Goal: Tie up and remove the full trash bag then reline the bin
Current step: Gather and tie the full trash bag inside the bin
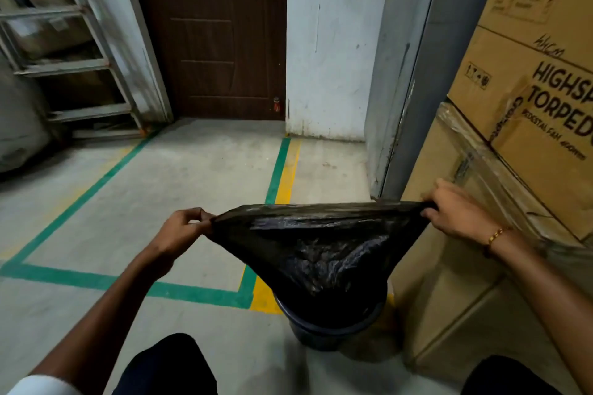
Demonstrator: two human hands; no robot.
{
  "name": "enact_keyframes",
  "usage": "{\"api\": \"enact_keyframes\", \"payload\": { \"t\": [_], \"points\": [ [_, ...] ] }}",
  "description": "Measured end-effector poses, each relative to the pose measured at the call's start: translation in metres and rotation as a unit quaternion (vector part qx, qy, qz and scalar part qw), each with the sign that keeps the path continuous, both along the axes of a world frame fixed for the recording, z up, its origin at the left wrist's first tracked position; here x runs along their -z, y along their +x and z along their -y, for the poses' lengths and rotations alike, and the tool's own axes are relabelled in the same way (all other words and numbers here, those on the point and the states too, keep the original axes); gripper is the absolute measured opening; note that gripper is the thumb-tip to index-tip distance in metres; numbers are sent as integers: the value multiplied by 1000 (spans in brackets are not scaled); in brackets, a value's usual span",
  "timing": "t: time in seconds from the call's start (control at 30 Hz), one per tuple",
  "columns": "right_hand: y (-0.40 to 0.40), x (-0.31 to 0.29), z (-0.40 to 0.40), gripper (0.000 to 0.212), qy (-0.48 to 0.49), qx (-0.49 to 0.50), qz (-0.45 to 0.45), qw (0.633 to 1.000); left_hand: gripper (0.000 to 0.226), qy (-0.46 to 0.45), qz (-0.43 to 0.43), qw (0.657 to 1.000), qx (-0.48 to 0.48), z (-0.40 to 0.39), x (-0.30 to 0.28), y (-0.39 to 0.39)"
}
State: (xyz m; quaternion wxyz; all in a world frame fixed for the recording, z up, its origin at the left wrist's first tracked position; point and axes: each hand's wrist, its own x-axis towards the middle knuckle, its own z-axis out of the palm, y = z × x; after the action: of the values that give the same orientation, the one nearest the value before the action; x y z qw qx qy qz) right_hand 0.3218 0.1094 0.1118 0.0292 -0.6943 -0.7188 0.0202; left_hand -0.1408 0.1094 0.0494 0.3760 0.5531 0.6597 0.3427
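Observation:
A black trash bag (321, 253) hangs stretched wide between my two hands, its lower part sitting inside a small dark bin (316, 335) on the floor. My left hand (184, 229) pinches the bag's left top corner. At the right, my right hand (455, 210), with a gold bracelet on its wrist, grips the other top corner. The bag's mouth is pulled flat and taut into a straight line. What is inside the bag is hidden.
Stacked cardboard boxes (513, 144) stand close on the right, almost touching the bin. A brown door (215, 32) is straight ahead, metal shelving (64, 42) at the far left. Green and yellow floor tape (279, 167) marks the concrete. My knees show at the bottom.

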Motion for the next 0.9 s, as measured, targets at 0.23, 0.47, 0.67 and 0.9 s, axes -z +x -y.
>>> {"api": "enact_keyframes", "payload": {
  "t": [0.23,0.47,0.67,0.9],
  "points": [
    [-26,40,3,24,-10,210,-659,722,15,-85,375,908,-168,-11,36,37],
    [-48,101,-12,19,114,233,-700,665,23,41,194,975,-98,-19,55,74],
    [-39,100,-20,61,75,145,-671,723,66,-49,-4,976,211,-16,33,63],
    [-45,71,-3,65,-71,-127,-207,968,17,5,-187,942,279,-37,27,50]
  ]
}}
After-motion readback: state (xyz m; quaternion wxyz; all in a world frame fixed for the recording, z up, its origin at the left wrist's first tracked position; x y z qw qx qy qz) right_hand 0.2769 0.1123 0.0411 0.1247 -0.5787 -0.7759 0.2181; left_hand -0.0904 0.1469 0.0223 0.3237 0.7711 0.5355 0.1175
